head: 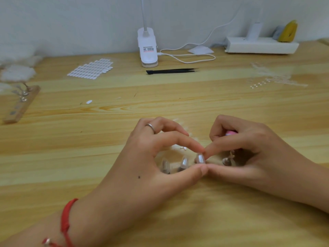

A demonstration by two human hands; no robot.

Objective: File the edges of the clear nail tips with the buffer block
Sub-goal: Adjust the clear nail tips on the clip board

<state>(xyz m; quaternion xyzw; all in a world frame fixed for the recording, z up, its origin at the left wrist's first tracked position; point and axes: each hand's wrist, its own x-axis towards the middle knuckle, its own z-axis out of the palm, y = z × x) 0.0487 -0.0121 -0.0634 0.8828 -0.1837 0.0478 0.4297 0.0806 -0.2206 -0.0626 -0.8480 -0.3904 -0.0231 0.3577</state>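
Several clear nail tips stand in a row on small holders near the table's front; one nail tip [199, 158] sits between both hands. My left hand [151, 157] pinches this tip with forefinger and thumb. My right hand [243, 150] meets it from the right, its forefinger and thumb also on the tip. A pink buffer block [230, 133] peeks out from under the curled fingers of my right hand, mostly hidden. Other tips [184, 162] stand inside the arc of my left hand.
A wooden table [178, 104] carries black tweezers [170, 71], a white clip lamp [147, 49] with its cable, a sheet of adhesive tabs [90, 69], a wooden stand [19, 106] at the left, clear plastic sprues [274, 77] at the right and a white power strip [260, 45].
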